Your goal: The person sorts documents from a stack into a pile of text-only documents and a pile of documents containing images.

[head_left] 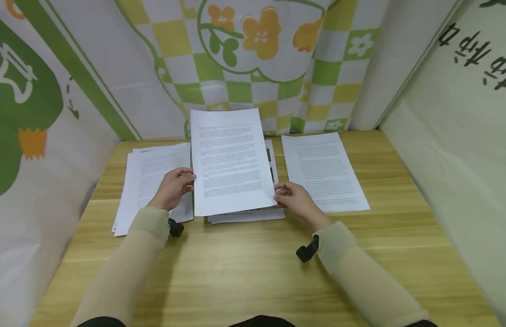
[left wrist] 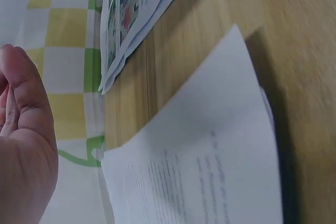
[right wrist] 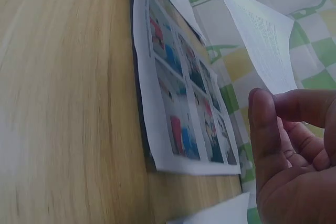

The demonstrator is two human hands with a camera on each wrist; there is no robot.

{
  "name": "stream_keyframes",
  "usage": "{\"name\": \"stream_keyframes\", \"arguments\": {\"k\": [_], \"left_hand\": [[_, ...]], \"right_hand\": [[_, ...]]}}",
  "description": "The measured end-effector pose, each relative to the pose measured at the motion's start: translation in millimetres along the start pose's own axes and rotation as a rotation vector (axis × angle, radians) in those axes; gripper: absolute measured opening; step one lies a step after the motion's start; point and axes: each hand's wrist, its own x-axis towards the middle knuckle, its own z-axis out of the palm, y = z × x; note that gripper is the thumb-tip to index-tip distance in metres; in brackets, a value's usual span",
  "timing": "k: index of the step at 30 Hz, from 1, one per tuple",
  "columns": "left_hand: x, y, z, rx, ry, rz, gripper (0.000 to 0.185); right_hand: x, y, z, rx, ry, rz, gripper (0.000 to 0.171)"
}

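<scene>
- We see a printed sheet [head_left: 230, 159] lifted above the middle stack [head_left: 246, 214], pinched at its side edges by the left hand [head_left: 173, 187] and right hand [head_left: 295, 200], fingers curled on the paper.
- Further paper piles flank it, left [head_left: 148, 181] and right [head_left: 324, 170], on the wooden counter [head_left: 244, 272].

the lifted sheet [head_left: 230, 161] sits between the left hand [head_left: 173, 187] and the right hand [head_left: 295, 200], above the middle stack [head_left: 246, 215] on the table [head_left: 253, 272]. another stack [head_left: 148, 181] lies under the left hand; a single page [head_left: 324, 171] lies beyond the right hand.
</scene>
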Motion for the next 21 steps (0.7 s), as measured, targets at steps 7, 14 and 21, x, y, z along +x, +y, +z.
{"name": "stream_keyframes", "arguments": {"k": [7, 14, 21], "left_hand": [[10.0, 7.4, 24.4, 0.026, -0.074, 0.008, 0.018], [19.1, 7.3, 56.5, 0.053, -0.085, -0.012, 0.016], [30.3, 0.4, 89.2, 0.043, -0.106, -0.009, 0.02]], "right_hand": [[-4, 7, -25, -0.045, 0.022, 0.004, 0.031], [-14, 14, -49, -0.021, 0.049, 0.042, 0.033], [-24, 23, -72, -0.042, 0.086, 0.053, 0.035]]}}
